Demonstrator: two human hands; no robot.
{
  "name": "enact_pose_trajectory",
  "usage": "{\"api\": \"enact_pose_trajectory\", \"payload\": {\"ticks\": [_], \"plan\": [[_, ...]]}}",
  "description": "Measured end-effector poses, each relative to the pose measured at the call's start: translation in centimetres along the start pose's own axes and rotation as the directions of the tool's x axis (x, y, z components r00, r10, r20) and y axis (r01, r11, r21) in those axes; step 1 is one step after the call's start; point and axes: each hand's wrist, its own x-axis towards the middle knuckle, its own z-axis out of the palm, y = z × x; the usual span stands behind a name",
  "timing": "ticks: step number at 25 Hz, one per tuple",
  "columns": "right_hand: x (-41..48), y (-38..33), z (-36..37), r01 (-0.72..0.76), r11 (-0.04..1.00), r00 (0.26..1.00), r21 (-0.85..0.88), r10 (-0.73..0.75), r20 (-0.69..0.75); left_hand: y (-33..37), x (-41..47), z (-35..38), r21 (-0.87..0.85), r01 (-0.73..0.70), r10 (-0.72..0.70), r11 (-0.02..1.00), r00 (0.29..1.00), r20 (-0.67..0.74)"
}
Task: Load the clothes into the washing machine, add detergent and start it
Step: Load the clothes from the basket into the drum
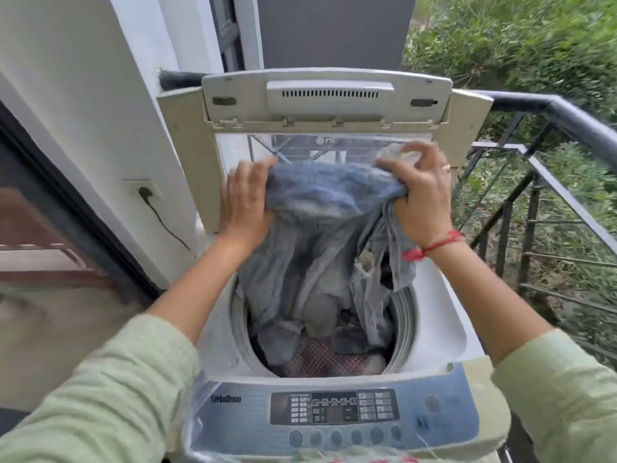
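Hanging from both hands, a blue-grey garment droops over the open drum of the top-loading washing machine, its lower folds down inside the tub. The left hand grips the cloth's upper left edge, fingers curled into the fabric. The right hand bunches the upper right edge in a tight fist, with a ring on one finger and a red thread round the wrist. Both hands are above the drum's far rim, just in front of the raised lid, which stands upright at the machine's back edge. Under the garment, at the near side of the drum, a red checked cloth lies among other clothes. The control panel runs along the machine's front edge. A wall socket with a plug in it is to the left, and a dark railing is to the right.
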Motion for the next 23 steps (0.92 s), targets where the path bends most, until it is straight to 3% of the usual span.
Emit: {"api": "enact_pose_trajectory", "payload": {"ticks": [1, 2, 3, 4, 5, 6, 8, 9, 11, 12, 13, 14, 15, 16, 17, 18, 19, 20, 21, 23], "plan": [[-2.1, 0.0, 0.8, 0.04, 0.999, 0.99, 0.034, -0.044, 0.134, 0.0, -3.0, 0.8, 0.046, -0.004, -0.003, 0.999, 0.99, 0.138], [-4.5, 0.0, 1.6, 0.06, 0.997, 0.923, 0.047, -0.074, 0.378, 0.0, -6.1, 1.8, 0.088, 0.007, -0.034, 0.996, 0.949, 0.314], [-7.0, 0.0, 2.4, 0.075, 0.996, 0.755, 0.047, -0.088, 0.65, 0.2, -9.3, 3.0, 0.131, 0.029, -0.09, 0.991, 0.865, 0.494], [-9.2, -0.3, 2.9, 0.122, 0.992, 0.487, 0.021, -0.078, 0.87, 0.4, -12.2, 4.0, 0.184, 0.019, -0.134, 0.983, 0.76, 0.636], [-11.3, -0.7, 3.6, 0.168, 0.986, 0.202, 0.008, -0.043, 0.979, 0.6, -14.6, 5.1, 0.233, -0.019, -0.165, 0.972, 0.652, 0.74], [-13.0, -1.1, 4.3, 0.172, 0.985, 0.005, 0.02, -0.021, 1.0, 0.7, -16.5, 6.1, 0.274, -0.076, -0.19, 0.959, 0.544, 0.817], [-16.0, -1.5, 6.2, 0.134, 0.991, -0.174, 0.022, 0.002, 0.985, 0.9, -18.8, 7.5, 0.322, -0.176, -0.256, 0.93, 0.316, 0.913], [-17.2, -1.4, 7.0, 0.129, 0.991, -0.192, 0.024, 0.001, 0.981, 1.0, -19.2, 7.9, 0.343, -0.206, -0.299, 0.917, 0.215, 0.93], [-19.3, -1.4, 8.7, 0.216, 0.975, -0.138, 0.056, -0.027, 0.99, 1.0, -19.6, 8.6, 0.349, -0.218, -0.356, 0.911, 0.004, 0.934], [-19.9, -1.5, 9.3, 0.262, 0.961, -0.19, 0.087, -0.037, 0.981, 1.0, -19.5, 8.6, 0.334, -0.208, -0.361, 0.919, -0.111, 0.926], [-20.3, -1.6, 10.2, 0.26, 0.955, -0.303, 0.141, -0.058, 0.951, 1.0, -19.4, 8.7, 0.326, -0.18, -0.359, 0.928, -0.206, 0.91], [-20.0, -1.7, 10.7, 0.205, 0.962, -0.426, 0.179, -0.077, 0.902, 0.8, -19.3, 8.9, 0.328, -0.135, -0.353, 0.935, -0.266, 0.897], [-19.7, -1.7, 11.3, 0.122, 0.974, -0.48, 0.19, -0.11, 0.871, 0.5, -19.1, 9.2, 0.337, -0.08, -0.345, 0.938, -0.287, 0.894], [-19.0, -1.7, 11.6, 0.054, 0.982, -0.397, 0.18, -0.144, 0.906, 0.2, -18.8, 9.6, 0.343, -0.033, -0.34, 0.939, -0.26, 0.904], [-18.1, -1.6, 12.1, 0.045, 0.988, -0.193, 0.146, -0.135, 0.972, -0.1, -18.4, 9.9, 0.344, -0.001, -0.339, 0.939, -0.182, 0.923], [-17.5, -1.2, 13.0, 0.061, 0.996, 0.058, 0.063, -0.066, 0.996, -0.3, -18.1, 10.4, 0.35, 0.019, -0.348, 0.937, -0.071, 0.935], [-17.1, -0.8, 13.6, 0.059, 0.997, 0.22, -0.054, 0.04, 0.975, -0.4, -17.7, 10.9, 0.363, 0.036, -0.364, 0.931, 0.04, 0.93], [-17.3, -0.2, 14.5, 0.074, 0.986, 0.244, -0.149, 0.127, 0.962, -0.4, -17.4, 11.6, 0.373, 0.057, -0.378, 0.926, 0.125, 0.918], [-17.7, 0.1, 15.2, 0.103, 0.973, 0.168, -0.208, 0.19, 0.967, -0.5, -17.1, 12.5, 0.38, 0.08, -0.388, 0.922, 0.169, 0.906], [-19.7, 1.0, 16.7, 0.148, 0.946, -0.08, -0.287, 0.301, 0.95, -0.4, -17.1, 15.0, 0.398, 0.099, -0.409, 0.912, 0.137, 0.902]]}}
